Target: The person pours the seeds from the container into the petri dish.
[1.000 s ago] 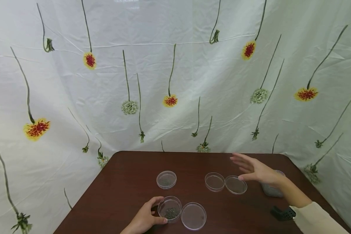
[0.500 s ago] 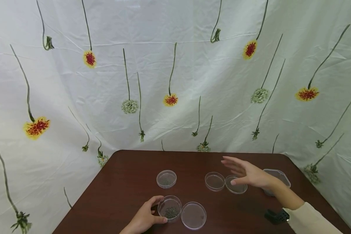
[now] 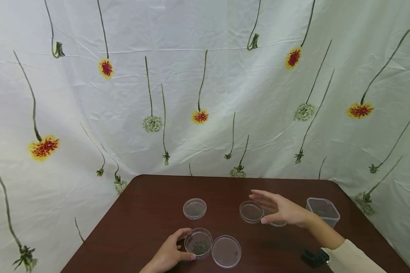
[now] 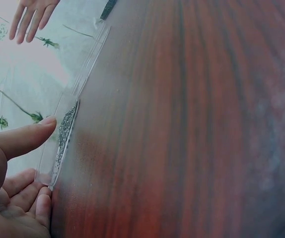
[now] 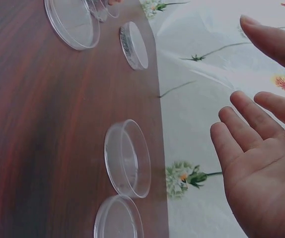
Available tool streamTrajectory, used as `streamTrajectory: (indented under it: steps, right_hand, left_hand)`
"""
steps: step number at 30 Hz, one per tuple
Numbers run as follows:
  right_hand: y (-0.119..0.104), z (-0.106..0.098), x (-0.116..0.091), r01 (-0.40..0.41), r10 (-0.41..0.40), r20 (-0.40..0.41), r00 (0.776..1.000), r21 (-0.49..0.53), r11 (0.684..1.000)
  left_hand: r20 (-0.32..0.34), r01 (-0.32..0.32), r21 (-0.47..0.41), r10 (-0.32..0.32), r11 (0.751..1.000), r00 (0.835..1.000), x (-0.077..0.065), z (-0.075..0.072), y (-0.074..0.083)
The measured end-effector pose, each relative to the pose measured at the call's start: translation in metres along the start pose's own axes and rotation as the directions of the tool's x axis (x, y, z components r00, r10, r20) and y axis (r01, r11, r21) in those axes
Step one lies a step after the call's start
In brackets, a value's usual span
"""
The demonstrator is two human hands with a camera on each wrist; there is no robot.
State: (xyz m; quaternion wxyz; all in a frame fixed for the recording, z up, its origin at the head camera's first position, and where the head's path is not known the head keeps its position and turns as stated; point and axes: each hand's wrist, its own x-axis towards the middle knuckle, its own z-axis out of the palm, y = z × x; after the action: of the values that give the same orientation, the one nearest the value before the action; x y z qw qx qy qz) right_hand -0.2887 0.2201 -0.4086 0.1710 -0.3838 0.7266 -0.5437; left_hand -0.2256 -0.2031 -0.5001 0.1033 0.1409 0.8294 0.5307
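Observation:
My left hand (image 3: 169, 251) holds a clear petri dish (image 3: 201, 247) at the near middle of the table, thumb at its near side and fingers at its far left side. Small dark grey-green grains lie in this dish, seen edge-on beside the thumb in the left wrist view. A shallow clear dish or lid (image 3: 226, 252) lies just to its right. My right hand (image 3: 283, 211) hovers with fingers extended and nothing in it. Below it, in the head view, are a clear dish (image 3: 251, 211) and a second dish (image 3: 278, 224), which the hand mostly covers.
On the brown table (image 3: 150, 212), another petri dish (image 3: 194, 209) with some grains stands farther back. A clear rectangular plastic container (image 3: 324, 211) sits at the right, beyond my right forearm. A white flower-print cloth (image 3: 177, 94) hangs behind the table.
My right hand has moved left and toward me, away from the plastic container, which now shows more fully. The hand covers more of the right-hand dish. My left hand stays still.

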Motion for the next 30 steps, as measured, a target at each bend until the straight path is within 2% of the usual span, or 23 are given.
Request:
streamTrajectory:
  steps: [7,14,21,30]
  right_hand:
    - [0.003,0.01,0.006,0.01,-0.009,0.042,0.999,-0.016,1.0]
    - [0.01,0.018,0.011,-0.017,0.016,0.071,0.997,0.011,1.0]
    - [0.018,0.028,0.017,0.003,-0.004,0.09,0.996,0.011,1.0]
    - [0.032,0.044,0.019,-0.006,-0.004,0.115,0.993,0.079,0.997]
  left_hand:
    - [0.002,0.003,0.0,-0.003,1.0,1.0,0.0,-0.001,0.0]
    - [0.002,-0.001,0.007,0.001,1.0,1.0,0.0,0.0,0.0]
    - [0.002,0.001,0.005,-0.001,1.0,1.0,0.0,-0.001,0.002]
    - [0.001,0.0,0.006,0.0,1.0,1.0,0.0,0.0,0.0]
